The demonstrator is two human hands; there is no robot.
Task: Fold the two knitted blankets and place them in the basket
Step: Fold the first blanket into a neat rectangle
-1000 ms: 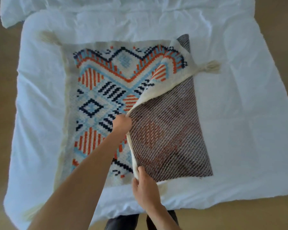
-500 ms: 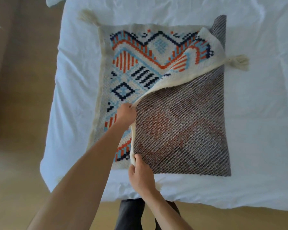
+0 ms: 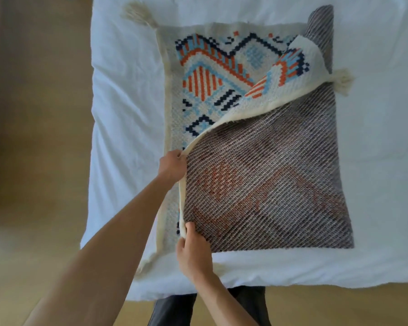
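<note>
A cream knitted blanket [image 3: 205,74] with an orange, light-blue and navy pattern lies on the white bed cover. Its right part is peeled back, and a tasselled corner [image 3: 343,81] hangs to the right. Under the lifted part lies a grey-brown striped knitted layer [image 3: 269,184] with faint orange shapes; I cannot tell whether it is a second blanket or the first one's reverse. My left hand [image 3: 172,164] pinches the lifted cream edge halfway along. My right hand [image 3: 193,250] pinches the same edge near the bed's front. No basket is in view.
The white bed cover [image 3: 123,114] spreads around the blankets, with its edge at the left and front. Brown floor [image 3: 33,137] lies to the left and in front. My dark trousers [image 3: 174,309] touch the front edge. Another tassel [image 3: 137,14] lies at the back left.
Both hands have drawn the cream edge leftward, so more of the grey-brown layer shows and less of the pattern. The view has swung left.
</note>
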